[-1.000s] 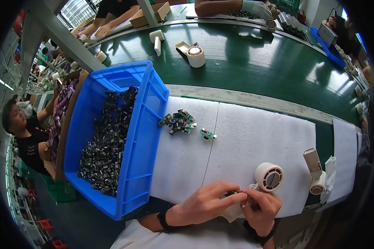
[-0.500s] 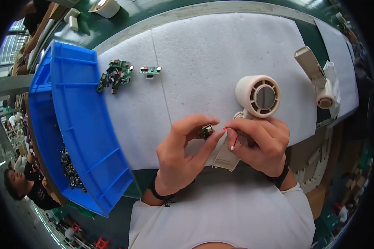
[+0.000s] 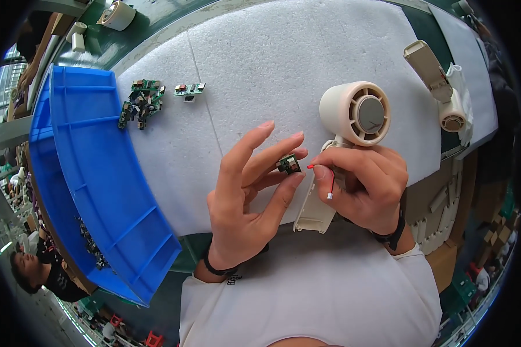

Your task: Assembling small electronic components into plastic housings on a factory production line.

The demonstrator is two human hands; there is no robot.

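My left hand (image 3: 237,205) holds a small green circuit board (image 3: 289,164) by its edges, between the thumb and the bent fingers; the index finger sticks up free of it. Close to the board, my right hand (image 3: 369,184) pinches a thin red wire (image 3: 332,184) whose loose end carries a small white plug (image 3: 330,196). The wire's tip in the pinch points at the board, with a small gap seen between them. Beneath the right hand lies a cream handheld fan (image 3: 336,113), its round grille facing up and its opened handle (image 3: 315,209) partly covered by the fingers.
White foam sheeting (image 3: 260,63) covers the bench. A pile of circuit boards (image 3: 143,103) and a single board (image 3: 189,90) lie at the far left. A blue bin (image 3: 98,150) with more boards stands left. Another opened fan (image 3: 450,104) lies right; a co-worker (image 3: 37,269) is at far left.
My left index and middle fingers have lifted and spread, showing more of the board. The right hand keeps its pinch on the red wire. The whole view has shifted slightly.
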